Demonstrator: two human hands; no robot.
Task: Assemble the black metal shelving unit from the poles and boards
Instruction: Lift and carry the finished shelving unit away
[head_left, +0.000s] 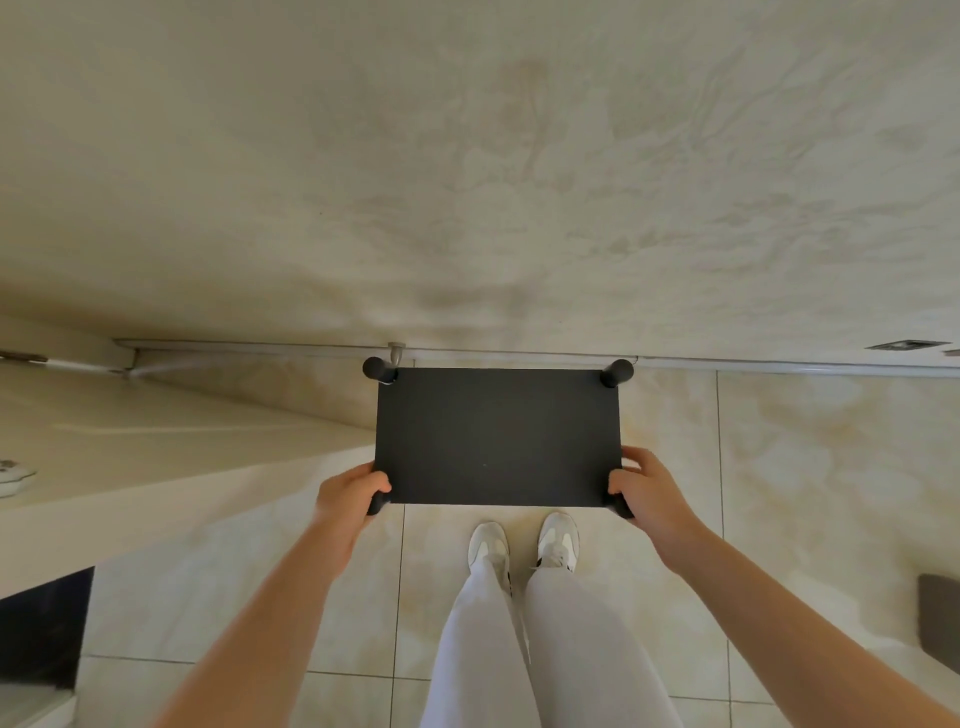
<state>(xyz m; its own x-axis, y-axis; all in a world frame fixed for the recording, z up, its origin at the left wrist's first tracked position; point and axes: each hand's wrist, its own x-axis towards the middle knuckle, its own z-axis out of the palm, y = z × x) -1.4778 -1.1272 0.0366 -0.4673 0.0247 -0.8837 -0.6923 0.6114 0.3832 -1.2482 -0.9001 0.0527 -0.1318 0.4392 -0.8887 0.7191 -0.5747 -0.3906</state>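
Both hands are curled tight, each one round a black pole top. Left hand (348, 491) grips the near left pole (378, 503), and right hand (647, 488) grips the near right pole (622, 508). Their fingers lie over the edge of the black board (498, 436), which sits flat in the middle of the frame. One board shows. Four pole tops show, one at each corner: two held, and the far left pole (378, 369) and far right pole (617, 372) free, close by the wall (467, 182). Two white shoes (488, 545) stand on the floor tiles (805, 467) just below the board.
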